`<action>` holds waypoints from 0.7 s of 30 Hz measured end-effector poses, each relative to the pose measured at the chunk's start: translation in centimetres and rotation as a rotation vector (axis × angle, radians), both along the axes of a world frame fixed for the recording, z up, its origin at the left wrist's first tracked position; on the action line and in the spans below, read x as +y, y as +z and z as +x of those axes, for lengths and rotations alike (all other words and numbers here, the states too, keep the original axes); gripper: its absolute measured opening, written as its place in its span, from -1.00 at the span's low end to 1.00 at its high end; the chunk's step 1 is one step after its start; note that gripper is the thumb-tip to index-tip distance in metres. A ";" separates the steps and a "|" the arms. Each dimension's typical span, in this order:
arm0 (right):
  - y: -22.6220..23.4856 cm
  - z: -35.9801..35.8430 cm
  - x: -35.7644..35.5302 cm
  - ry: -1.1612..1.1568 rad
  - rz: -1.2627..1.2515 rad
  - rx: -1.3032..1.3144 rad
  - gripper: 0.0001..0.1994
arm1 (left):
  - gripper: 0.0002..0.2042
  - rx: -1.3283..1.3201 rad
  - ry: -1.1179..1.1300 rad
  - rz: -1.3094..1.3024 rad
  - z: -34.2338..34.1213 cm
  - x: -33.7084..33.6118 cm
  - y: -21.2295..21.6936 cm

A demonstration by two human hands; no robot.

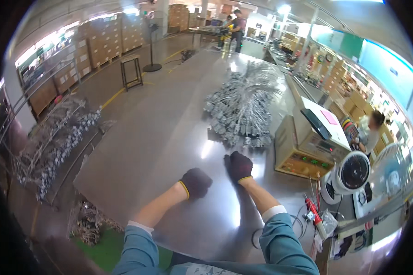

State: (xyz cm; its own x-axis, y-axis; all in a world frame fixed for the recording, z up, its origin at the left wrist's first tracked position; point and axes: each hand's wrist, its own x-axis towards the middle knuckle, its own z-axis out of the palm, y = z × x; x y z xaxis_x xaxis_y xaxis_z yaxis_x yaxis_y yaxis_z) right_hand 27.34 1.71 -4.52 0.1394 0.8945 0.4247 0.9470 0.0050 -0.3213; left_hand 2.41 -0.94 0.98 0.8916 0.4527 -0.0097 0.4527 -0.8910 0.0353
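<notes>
Both my hands wear dark gloves with yellow cuffs, above the shiny metal tabletop (137, 156). My left hand (197, 183) is balled up, its fingers curled inward and no object showing in it. Farther forward and to the right, my right hand (240, 166) has its fingers bent down, with the thumb side toward the left; nothing shows in its grip either. Just beyond the right hand lies a big heap of grey cables with connectors (243, 110), the nearest thing to it, with a gap between them.
Right of my hands stand a beige test instrument (303, 146), a small white fan (348, 176) and a red-handled tool (313, 211) among loose wires. More cables hang on a rack (55, 142) at left. A stool (132, 72) and people (237, 27) are farther off.
</notes>
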 end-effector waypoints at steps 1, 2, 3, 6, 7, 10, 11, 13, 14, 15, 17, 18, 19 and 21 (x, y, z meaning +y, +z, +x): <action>-0.3 -0.1 -0.6 0.028 0.023 0.026 -0.60 | -0.80 -0.004 0.115 -0.069 0.2 -0.1 -0.6; 0.2 -1.0 -1.4 0.042 -0.007 0.053 -0.58 | -0.79 -0.005 0.245 -0.141 0.1 -0.4 -0.9; -0.1 -0.8 -2.0 0.065 -0.015 0.038 -0.58 | -0.77 -0.009 0.267 -0.153 0.7 -0.7 0.2; -0.2 -1.4 -3.8 0.110 -0.006 0.069 -0.59 | -0.75 -0.063 0.458 -0.073 2.5 -1.6 -1.7; -0.3 -1.7 -4.3 0.133 -0.046 0.060 -0.60 | -0.75 -0.049 0.451 -0.074 3.0 -2.2 -2.7; 0.9 -2.2 -6.4 0.158 -0.111 0.115 -0.62 | -0.84 -0.143 0.549 0.097 4.3 -3.5 -4.9; 0.9 -2.1 -7.1 0.185 -0.108 0.119 -0.64 | -0.85 -0.201 0.518 0.151 4.2 -3.6 -5.0; 0.8 -2.3 -8.5 0.214 -0.117 0.129 -0.65 | -0.86 -0.250 0.487 0.193 3.5 -4.3 -5.5; 0.7 -2.3 -9.2 0.219 -0.102 0.112 -0.66 | -0.85 -0.229 0.427 0.211 3.1 -4.5 -5.3; 0.5 -2.4 -9.8 0.225 -0.095 0.096 -0.67 | -0.85 -0.208 0.368 0.221 2.9 -4.9 -4.7; 0.1 -2.4 -10.3 0.260 -0.085 0.116 -0.67 | -0.82 -0.105 0.369 0.116 1.8 -5.8 -3.5; -0.2 -2.7 -10.6 0.305 -0.055 0.135 -0.68 | -0.81 -0.029 0.383 0.056 1.1 -6.2 -2.9; 0.2 -3.2 -10.7 0.298 -0.114 0.122 -0.68 | -0.76 0.141 0.399 -0.023 0.4 -6.3 -2.0; 1.3 -4.1 -10.5 0.309 -0.149 0.072 -0.70 | -0.74 0.230 0.374 -0.051 -2.2 -5.6 -1.6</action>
